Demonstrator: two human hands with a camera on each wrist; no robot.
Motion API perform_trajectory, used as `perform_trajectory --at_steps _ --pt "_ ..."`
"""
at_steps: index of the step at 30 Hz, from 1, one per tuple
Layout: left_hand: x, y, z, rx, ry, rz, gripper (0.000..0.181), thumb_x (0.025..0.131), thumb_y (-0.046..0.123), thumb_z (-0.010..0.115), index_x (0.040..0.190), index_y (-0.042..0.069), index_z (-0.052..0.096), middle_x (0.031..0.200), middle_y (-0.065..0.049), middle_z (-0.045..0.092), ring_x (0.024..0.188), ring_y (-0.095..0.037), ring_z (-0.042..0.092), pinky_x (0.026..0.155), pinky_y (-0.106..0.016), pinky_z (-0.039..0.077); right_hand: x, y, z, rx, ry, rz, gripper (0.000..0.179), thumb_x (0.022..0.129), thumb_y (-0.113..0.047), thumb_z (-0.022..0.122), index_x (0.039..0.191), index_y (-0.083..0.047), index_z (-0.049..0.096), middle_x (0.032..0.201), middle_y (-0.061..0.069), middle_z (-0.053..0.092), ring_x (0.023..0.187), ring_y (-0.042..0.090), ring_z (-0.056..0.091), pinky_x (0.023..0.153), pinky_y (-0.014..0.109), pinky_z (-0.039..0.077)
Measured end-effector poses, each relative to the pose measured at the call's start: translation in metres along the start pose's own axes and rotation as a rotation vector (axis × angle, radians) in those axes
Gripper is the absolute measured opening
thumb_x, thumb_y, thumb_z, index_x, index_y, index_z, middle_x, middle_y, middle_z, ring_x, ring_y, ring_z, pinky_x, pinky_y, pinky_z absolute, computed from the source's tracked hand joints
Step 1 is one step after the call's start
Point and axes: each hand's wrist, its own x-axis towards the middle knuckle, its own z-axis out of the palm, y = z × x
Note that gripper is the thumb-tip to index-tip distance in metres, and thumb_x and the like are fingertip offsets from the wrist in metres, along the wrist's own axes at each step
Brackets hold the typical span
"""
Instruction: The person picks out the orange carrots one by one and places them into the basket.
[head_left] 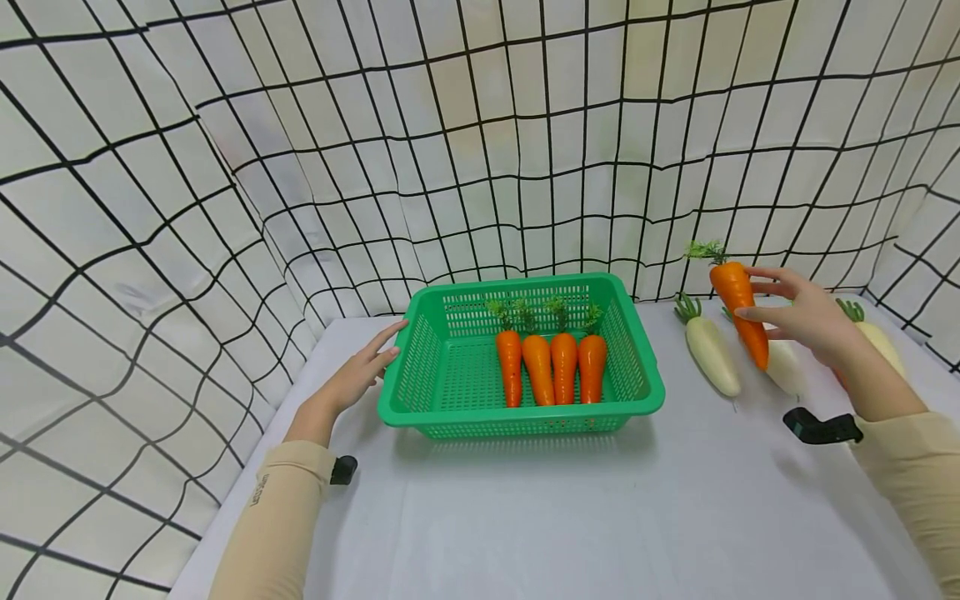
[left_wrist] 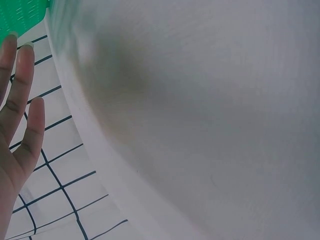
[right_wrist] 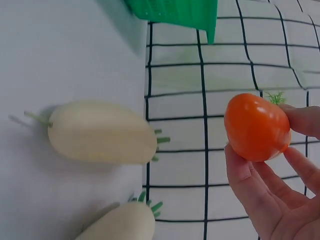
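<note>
My right hand (head_left: 806,312) pinches an orange carrot (head_left: 738,304) with a green leafy top, held tilted in the air above the white radishes. In the right wrist view the carrot (right_wrist: 255,127) is seen nearly end-on between thumb and fingers. My left hand (head_left: 356,379) has its fingers extended against the left rim of a green plastic basket (head_left: 652,396). Those same loosely spread fingers (left_wrist: 22,80) appear at the edge of the left wrist view. Inside the basket several carrots (head_left: 564,362) lie side by side, their tops toward the back wall.
Right of the basket lies a white radish (head_left: 711,354), with another radish (head_left: 786,371) partly behind the held carrot. A third pale radish (head_left: 881,342) and something red are partly hidden by my right arm. Black grid netting (head_left: 525,158) over white sheeting surrounds the white table (head_left: 525,517).
</note>
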Motion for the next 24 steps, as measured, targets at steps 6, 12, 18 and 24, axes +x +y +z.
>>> perform_trajectory --at_steps 6,12,18,24 --pt "0.001 -0.001 0.0 0.005 0.0 0.0 0.06 0.111 0.043 0.035 0.166 0.025 0.019 0.117 -0.016 0.067 0.099 -0.029 0.061 0.093 -0.061 0.043 0.0 -0.015 0.014 0.056 -0.062 -0.021 0.083 0.103 -0.026 0.065 0.164 -0.005 0.013 0.16 0.036 0.022 0.131 0.054 0.043 0.082 0.034 0.058" --pt "0.001 -0.001 0.001 0.002 -0.001 0.001 0.06 0.111 0.042 0.036 0.166 0.025 0.02 0.117 -0.016 0.067 0.098 -0.029 0.061 0.093 -0.062 0.043 0.004 -0.026 0.027 0.16 -0.115 -0.009 0.082 0.104 -0.025 0.064 0.165 -0.009 0.011 0.163 0.032 0.019 0.132 0.047 0.044 0.083 0.026 0.055" --pt "0.0 0.0 0.001 0.0 -0.006 -0.006 0.06 0.111 0.044 0.036 0.166 0.026 0.019 0.12 -0.017 0.066 0.1 -0.029 0.062 0.095 -0.063 0.043 0.008 -0.035 0.038 0.27 -0.166 0.003 0.081 0.104 -0.026 0.063 0.166 -0.014 0.012 0.165 0.027 0.018 0.119 0.021 0.054 0.09 0.034 0.053" --pt "0.002 -0.002 0.001 0.002 0.006 -0.009 0.06 0.111 0.044 0.035 0.166 0.026 0.02 0.121 -0.018 0.067 0.1 -0.03 0.062 0.095 -0.064 0.043 0.014 -0.051 0.048 0.447 -0.227 0.002 0.076 0.105 -0.016 0.062 0.165 -0.014 0.015 0.165 0.024 0.018 0.102 0.008 0.065 0.086 0.032 0.056"
